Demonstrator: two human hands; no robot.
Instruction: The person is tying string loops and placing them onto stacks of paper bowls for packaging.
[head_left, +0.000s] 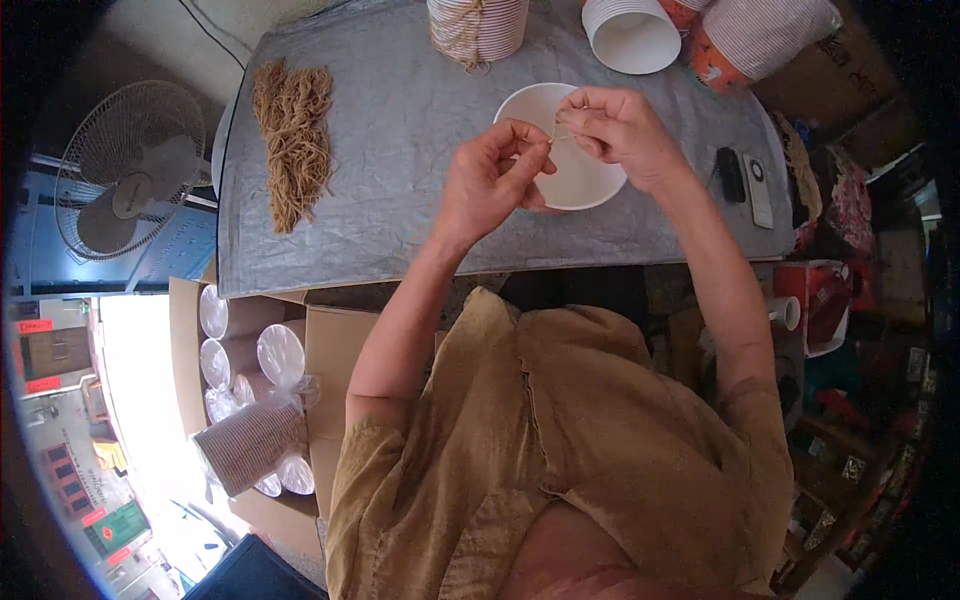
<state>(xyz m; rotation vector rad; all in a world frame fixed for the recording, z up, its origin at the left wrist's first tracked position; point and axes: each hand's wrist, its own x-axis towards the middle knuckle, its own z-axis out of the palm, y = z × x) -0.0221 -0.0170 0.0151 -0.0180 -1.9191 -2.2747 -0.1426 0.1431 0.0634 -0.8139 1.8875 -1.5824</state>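
Over a white paper tub (592, 186), my left hand (498, 178) pinches a thin strand of twine (555, 130) between thumb and forefinger. My right hand (625, 138) is closed on the same strand just to the right and slightly higher. The short piece between my fingertips is pale, and its ends are hidden by the fingers. Below the hands the tub shows its round white inside. At the left of the table lies a loose bundle of brown twine (293, 145). A stack of striped tubs (490, 28) with twine hanging on it stands at the far edge.
More nested tubs (632, 38) lie at the far right of the grey-covered table (390, 190). A dark phone-like object (731, 174) and a pale flat device (758, 190) rest at the right edge. Left are a fan (132, 180) and a carton (335, 350) beside wrapped tub stacks (255, 445).
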